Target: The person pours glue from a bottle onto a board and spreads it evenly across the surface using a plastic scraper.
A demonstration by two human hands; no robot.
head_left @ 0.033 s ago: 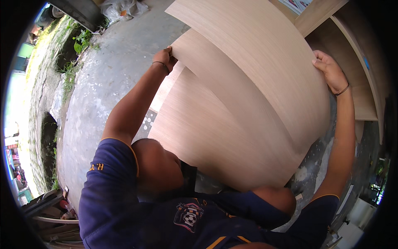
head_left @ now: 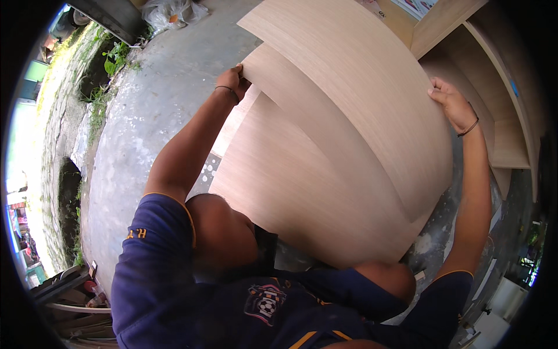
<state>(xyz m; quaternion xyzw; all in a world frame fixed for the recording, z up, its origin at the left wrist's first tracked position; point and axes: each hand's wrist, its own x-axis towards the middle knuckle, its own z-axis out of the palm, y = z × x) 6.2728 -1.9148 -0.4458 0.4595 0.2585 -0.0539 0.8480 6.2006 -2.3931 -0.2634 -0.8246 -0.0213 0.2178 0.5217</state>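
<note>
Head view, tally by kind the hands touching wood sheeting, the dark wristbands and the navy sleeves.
Hands touching wood sheeting: 2 (left hand, right hand)
Dark wristbands: 2, one per wrist
Navy sleeves: 2
Total: 6

A grey floor [head_left: 168, 87] with pale smears and white spots spreads through the scene. At the upper left, a clear plastic bag [head_left: 174, 13] with an orange patch lies near the foot of a dark post [head_left: 113, 22]. Just below the post, a leafy green plant [head_left: 116, 57] grows at the floor's edge; beyond runs sunlit paving [head_left: 51, 163]. Scrap [head_left: 81, 330] is piled at the lower left. On the right stands an open wooden cabinet [head_left: 512, 148] bearing a small blue mark [head_left: 514, 88]. A white container [head_left: 510, 295] sits at the lower right, partly blurred.
</note>
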